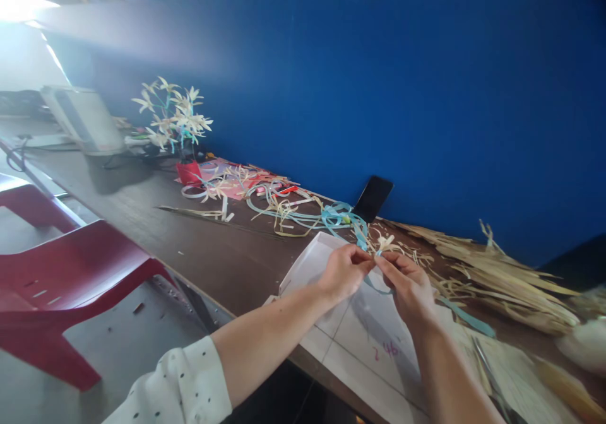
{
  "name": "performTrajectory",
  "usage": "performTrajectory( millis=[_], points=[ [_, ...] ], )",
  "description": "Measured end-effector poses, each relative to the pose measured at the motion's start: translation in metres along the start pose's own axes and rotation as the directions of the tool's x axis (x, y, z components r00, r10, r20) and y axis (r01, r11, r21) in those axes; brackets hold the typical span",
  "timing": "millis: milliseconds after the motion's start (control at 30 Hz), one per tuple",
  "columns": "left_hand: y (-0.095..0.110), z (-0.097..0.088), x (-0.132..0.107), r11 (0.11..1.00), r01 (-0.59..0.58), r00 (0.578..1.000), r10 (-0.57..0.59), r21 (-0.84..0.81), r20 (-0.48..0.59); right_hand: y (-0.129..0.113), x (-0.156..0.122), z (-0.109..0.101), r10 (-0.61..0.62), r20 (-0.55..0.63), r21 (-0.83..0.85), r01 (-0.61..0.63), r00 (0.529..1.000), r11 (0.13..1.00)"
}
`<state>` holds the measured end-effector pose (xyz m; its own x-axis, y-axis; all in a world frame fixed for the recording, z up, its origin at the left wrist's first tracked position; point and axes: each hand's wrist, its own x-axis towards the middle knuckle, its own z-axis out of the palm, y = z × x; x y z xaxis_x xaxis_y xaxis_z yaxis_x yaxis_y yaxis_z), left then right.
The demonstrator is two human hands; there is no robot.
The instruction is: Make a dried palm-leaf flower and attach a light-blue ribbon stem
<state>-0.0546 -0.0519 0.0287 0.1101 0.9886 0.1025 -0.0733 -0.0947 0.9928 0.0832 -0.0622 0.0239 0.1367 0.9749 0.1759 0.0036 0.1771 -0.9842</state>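
My left hand and my right hand meet over white paper, with the fingertips of both pinched close together. Just above the right fingertips shows a small cream flower made of dried leaf strips; its base is hidden in the fingers. A light blue strip hangs in a loop below the hands, and its upper end runs to the left fingertips. Beneath both wrists lies the white paper, with ruled lines and pink handwriting. Behind the hands is a tangle of light blue ribbon.
A black phone leans against the blue partition. Dried leaves lie at right, near scissors. A flower arrangement in a red pot stands behind scattered scraps. A red chair is at left.
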Motion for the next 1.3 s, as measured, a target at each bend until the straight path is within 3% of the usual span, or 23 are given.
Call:
performTrajectory(
  millis=[133,333,500,633,767,867,1033,1167,1300],
  points=[
    [0.006,0.004,-0.002,1.000,0.011,1.000,-0.011,0.012,0.000,0.000,0.000,-0.002,-0.013,-0.006,0.003,0.013,1.000,1.000],
    [0.018,0.007,-0.003,0.991,0.118,0.993,-0.116,0.063,-0.036,0.001,0.000,-0.008,-0.032,0.020,-0.010,0.032,0.999,0.999],
    [0.021,0.010,0.000,0.990,0.040,0.999,-0.038,0.138,-0.014,0.002,0.004,-0.012,-0.109,-0.036,-0.045,0.107,0.993,0.993],
    [0.021,0.022,0.009,0.977,-0.011,1.000,0.011,0.211,0.002,0.002,0.009,-0.018,-0.137,-0.138,-0.055,0.131,0.981,0.990],
    [0.015,0.038,0.019,0.970,-0.037,0.999,0.030,0.240,0.032,-0.001,0.012,-0.024,-0.080,-0.238,-0.003,0.082,0.968,0.997],
    [0.004,0.043,0.024,0.975,-0.057,0.997,0.046,0.216,0.056,-0.002,0.012,-0.026,-0.067,-0.270,-0.088,0.044,0.960,0.995],
    [-0.013,0.036,0.027,0.981,-0.027,1.000,0.026,0.194,0.009,0.002,0.012,-0.024,-0.097,-0.216,-0.257,0.040,0.972,0.966],
    [-0.017,0.032,0.029,0.981,-0.017,1.000,0.020,0.192,-0.015,0.007,0.013,-0.023,-0.109,-0.143,-0.290,0.064,0.984,0.955],
    [-0.019,0.034,0.029,0.984,-0.031,0.999,0.036,0.173,-0.028,0.009,0.014,-0.023,-0.117,-0.146,-0.294,0.070,0.982,0.953]
  ],
)
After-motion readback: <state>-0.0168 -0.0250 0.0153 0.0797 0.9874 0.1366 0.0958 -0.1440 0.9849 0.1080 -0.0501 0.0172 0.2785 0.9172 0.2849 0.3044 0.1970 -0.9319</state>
